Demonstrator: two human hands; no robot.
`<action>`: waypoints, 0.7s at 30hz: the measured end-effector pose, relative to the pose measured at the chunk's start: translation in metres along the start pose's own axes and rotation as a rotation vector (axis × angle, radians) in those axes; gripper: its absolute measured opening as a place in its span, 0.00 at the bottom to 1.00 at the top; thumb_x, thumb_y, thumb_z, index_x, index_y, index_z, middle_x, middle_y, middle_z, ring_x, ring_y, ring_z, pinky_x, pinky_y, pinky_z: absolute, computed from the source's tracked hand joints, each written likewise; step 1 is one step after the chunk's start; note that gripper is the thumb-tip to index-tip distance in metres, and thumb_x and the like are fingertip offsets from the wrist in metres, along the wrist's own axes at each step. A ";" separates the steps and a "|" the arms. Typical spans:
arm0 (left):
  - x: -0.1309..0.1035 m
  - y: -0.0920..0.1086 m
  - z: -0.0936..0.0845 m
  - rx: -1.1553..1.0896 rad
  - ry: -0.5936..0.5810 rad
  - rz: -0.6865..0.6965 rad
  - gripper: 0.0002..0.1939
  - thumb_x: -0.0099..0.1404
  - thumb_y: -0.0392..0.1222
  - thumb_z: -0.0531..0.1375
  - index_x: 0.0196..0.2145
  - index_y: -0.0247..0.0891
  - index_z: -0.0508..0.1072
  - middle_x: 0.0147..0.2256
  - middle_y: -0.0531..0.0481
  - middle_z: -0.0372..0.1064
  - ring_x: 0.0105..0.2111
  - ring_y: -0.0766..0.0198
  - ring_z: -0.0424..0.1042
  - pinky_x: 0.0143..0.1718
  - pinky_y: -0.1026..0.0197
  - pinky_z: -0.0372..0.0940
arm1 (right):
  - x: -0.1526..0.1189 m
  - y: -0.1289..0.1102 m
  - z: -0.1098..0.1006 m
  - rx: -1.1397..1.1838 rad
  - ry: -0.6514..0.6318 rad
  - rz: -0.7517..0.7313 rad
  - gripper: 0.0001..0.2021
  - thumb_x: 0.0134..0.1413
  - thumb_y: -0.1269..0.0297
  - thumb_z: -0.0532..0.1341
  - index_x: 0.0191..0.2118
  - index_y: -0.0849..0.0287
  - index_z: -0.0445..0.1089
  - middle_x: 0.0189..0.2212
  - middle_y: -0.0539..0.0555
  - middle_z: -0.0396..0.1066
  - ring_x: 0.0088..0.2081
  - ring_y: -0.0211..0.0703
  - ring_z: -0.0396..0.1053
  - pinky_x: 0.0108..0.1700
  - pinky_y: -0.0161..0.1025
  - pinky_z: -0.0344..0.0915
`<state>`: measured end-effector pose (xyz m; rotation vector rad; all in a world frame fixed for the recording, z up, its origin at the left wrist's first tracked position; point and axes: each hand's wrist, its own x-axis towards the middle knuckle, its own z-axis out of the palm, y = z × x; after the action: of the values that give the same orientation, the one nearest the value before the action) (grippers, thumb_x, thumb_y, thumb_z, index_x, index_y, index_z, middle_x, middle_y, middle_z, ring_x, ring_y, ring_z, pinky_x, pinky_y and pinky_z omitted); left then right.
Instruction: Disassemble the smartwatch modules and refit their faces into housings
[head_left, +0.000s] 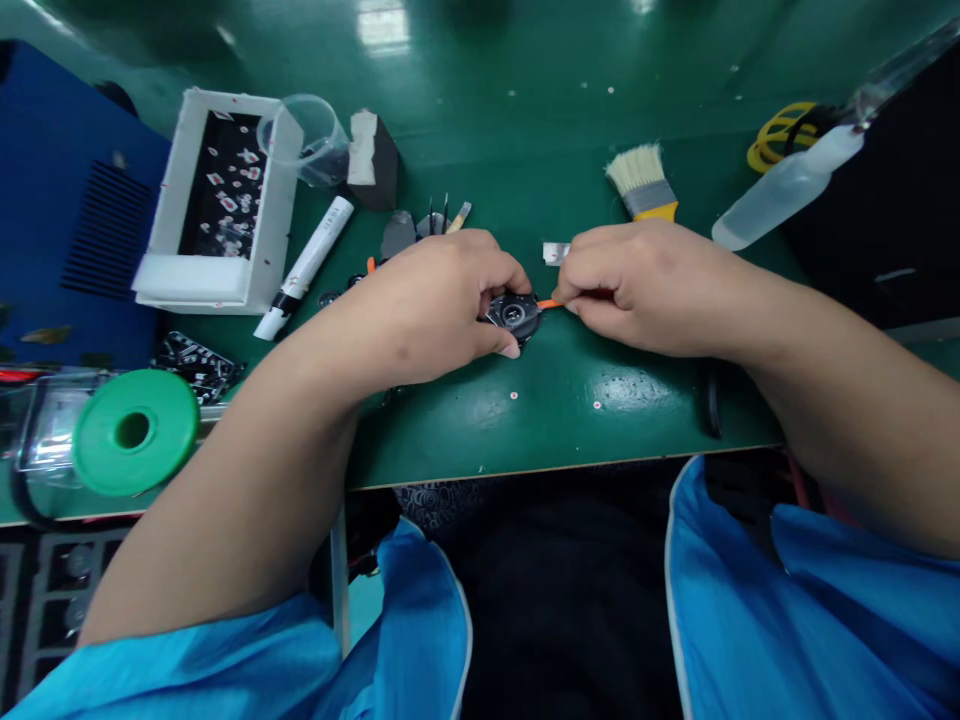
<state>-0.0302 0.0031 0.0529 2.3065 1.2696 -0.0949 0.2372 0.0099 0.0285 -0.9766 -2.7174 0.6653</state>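
Left fingers clamp black part, right fingers pinch orange piece at its 3 o'clock; overforcing (contact point's unclear) could scratch it.

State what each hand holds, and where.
Left hand: small roundish black part, by its edges, between thumb and fingers. Right hand: slim orange stick, pinched toward its right end.
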 end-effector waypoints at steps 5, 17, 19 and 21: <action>-0.003 0.005 -0.001 -0.032 0.030 -0.045 0.21 0.71 0.52 0.74 0.58 0.44 0.89 0.51 0.45 0.83 0.50 0.50 0.80 0.65 0.44 0.73 | 0.000 -0.004 0.001 -0.086 -0.028 0.014 0.11 0.78 0.69 0.59 0.44 0.57 0.80 0.43 0.56 0.78 0.45 0.47 0.71 0.46 0.44 0.57; -0.005 0.012 -0.005 0.031 0.009 -0.044 0.22 0.69 0.42 0.73 0.60 0.39 0.87 0.50 0.48 0.81 0.44 0.61 0.71 0.55 0.51 0.68 | 0.008 -0.019 -0.002 -0.296 -0.149 0.119 0.12 0.83 0.64 0.56 0.47 0.55 0.77 0.35 0.54 0.70 0.35 0.46 0.63 0.40 0.46 0.47; -0.006 0.013 -0.007 0.054 -0.003 -0.055 0.24 0.70 0.42 0.72 0.62 0.39 0.87 0.51 0.47 0.81 0.45 0.60 0.71 0.55 0.52 0.67 | 0.007 -0.018 -0.001 -0.270 -0.116 0.104 0.13 0.83 0.64 0.56 0.46 0.54 0.78 0.35 0.54 0.71 0.36 0.48 0.66 0.41 0.46 0.49; -0.006 0.012 -0.007 0.042 0.003 -0.059 0.25 0.68 0.45 0.73 0.62 0.43 0.88 0.52 0.47 0.82 0.46 0.56 0.74 0.54 0.51 0.69 | 0.007 -0.017 0.000 -0.252 -0.104 0.101 0.13 0.83 0.64 0.56 0.45 0.54 0.78 0.35 0.54 0.71 0.37 0.49 0.67 0.41 0.46 0.50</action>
<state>-0.0250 -0.0032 0.0658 2.3056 1.3498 -0.1395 0.2225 0.0023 0.0370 -1.1724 -2.9119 0.4053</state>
